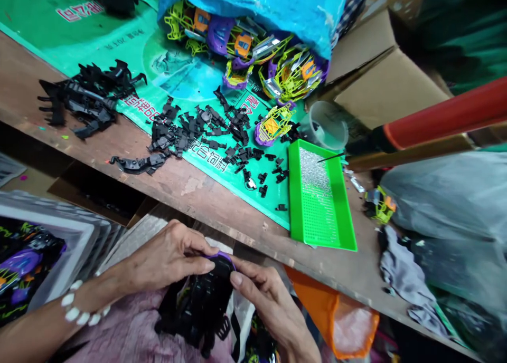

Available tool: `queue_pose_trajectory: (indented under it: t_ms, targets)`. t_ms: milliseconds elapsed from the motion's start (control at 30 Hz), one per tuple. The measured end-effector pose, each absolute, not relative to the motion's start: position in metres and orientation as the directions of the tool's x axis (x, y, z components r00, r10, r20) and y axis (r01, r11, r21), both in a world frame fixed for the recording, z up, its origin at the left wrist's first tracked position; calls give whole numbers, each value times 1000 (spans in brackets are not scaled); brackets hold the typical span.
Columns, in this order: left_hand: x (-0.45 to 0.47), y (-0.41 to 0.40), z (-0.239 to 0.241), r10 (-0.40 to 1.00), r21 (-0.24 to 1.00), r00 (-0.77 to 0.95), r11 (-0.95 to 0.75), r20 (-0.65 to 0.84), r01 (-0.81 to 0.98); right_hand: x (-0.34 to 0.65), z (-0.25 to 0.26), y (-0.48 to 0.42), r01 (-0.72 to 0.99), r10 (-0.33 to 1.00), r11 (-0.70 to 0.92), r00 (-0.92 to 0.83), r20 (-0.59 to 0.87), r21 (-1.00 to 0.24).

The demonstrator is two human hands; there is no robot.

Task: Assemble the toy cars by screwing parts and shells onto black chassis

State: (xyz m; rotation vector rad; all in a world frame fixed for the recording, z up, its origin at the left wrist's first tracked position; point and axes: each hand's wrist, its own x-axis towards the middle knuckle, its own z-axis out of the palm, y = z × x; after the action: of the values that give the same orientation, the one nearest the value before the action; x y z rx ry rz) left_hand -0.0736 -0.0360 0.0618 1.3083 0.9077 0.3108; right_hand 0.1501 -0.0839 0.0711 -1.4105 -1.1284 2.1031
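Both my hands hold a black plastic toy part (pixel 200 305) with a purple rim low in the head view, over my lap. My left hand (pixel 168 257) curls over its top left, fingers closed on it, a white bead bracelet (pixel 77 307) on the wrist. My right hand (pixel 269 299) pinches the part's upper right edge with thumb and fingers.
A wooden table (pixel 186 186) carries a green printed sheet (pixel 119 41), small black plastic pieces (pixel 206 133), larger black parts (pixel 87 96), a green tray (pixel 320 199) of tiny screws, a clear cup (pixel 327 125), and a blue bag (pixel 269 9) spilling purple-yellow toy shells. A red-handled tool (pixel 431 123) lies right. Cardboard boxes stand behind.
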Motion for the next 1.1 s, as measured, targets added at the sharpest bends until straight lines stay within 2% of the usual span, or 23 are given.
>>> queue_pose_trajectory:
  t_ms: [100,233,433,600,667,867,1100]
  targets:
    - [-76,-27,57,608,933,708,223,-359,282,154,74,-76,244,686,-512,-461,-563,-824]
    - [-78,-22,48,607,951,735,139,-303,277,156,70,-76,384,747,-353,-433,-504,-853]
    - [-79,-23,43,590,968,768,129,-249,215,154,60,-87,255,728,-490,-406,-552,-834]
    - [-78,-25,42,606,969,757,119,-243,216,149,58,-93,190,741,-533,-367,-563,-825]
    - [-77,-25,40,607,966,752,139,-256,216,148,58,-94,193,750,-527,-353,-559,-828]
    - [-76,-27,35,556,914,740,355,-377,199,149,60,-100,314,817,-398,-306,-488,-862]
    - [-82,-23,38,497,927,808,341,-316,153,153,58,-101,303,823,-397,-301,-482,-866]
